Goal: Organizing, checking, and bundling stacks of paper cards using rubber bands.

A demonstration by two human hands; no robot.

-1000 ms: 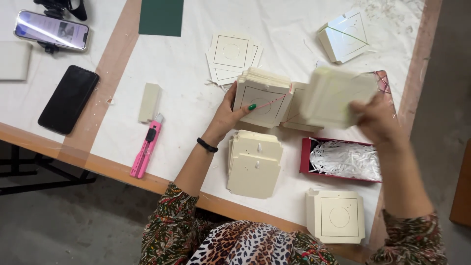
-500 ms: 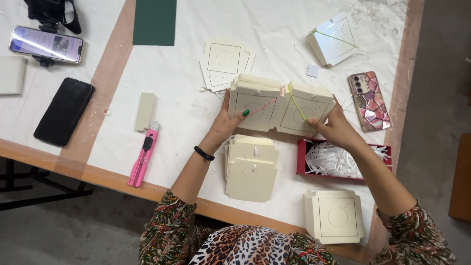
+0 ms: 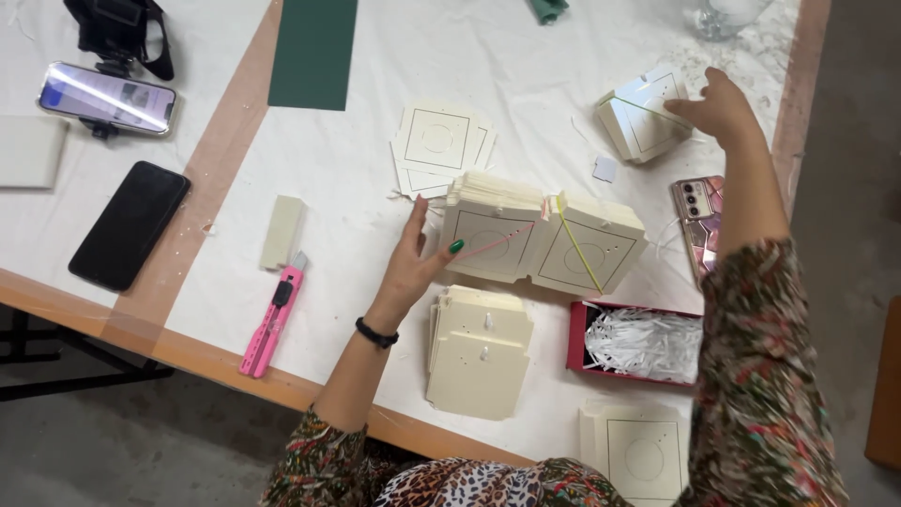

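from the head view, the left hand point(image 3: 413, 258) lay flat and open against the left edge of a banded stack of cream cards point(image 3: 493, 230), fingers spread, gripping nothing; it looked placed there to steady the stack on the table point(image 3: 357, 188). a second banded stack point(image 3: 589, 246) sat touching the first on its right, a yellow rubber band crossing it, likely to keep the cards together. the right hand point(image 3: 718, 108) reached far across to a third bundle of cards point(image 3: 643, 113) near the table's back edge, fingers resting on its right side; whether its grip had closed on the bundle could not be told, since the palm faced away.

just in front of the two stacks lay a loose pile of cream cards point(image 3: 479, 352) with small holes, and beside it a red box of shredded white paper point(image 3: 638, 343), both near to hand. a fan of printed square cards point(image 3: 439, 143) lay behind the left hand. a pink utility knife point(image 3: 272, 321) and a small cream block point(image 3: 282, 230) sat off to the left, well apart from the work, along with a black phone point(image 3: 129, 225) and a phone on a stand point(image 3: 108, 96).

another card stack point(image 3: 638, 455) at the bottom was partly hidden by the right sleeve, a patterned phone point(image 3: 699, 221) was half covered by the forearm, and the green sheet point(image 3: 314, 52) was cut off by the top edge.
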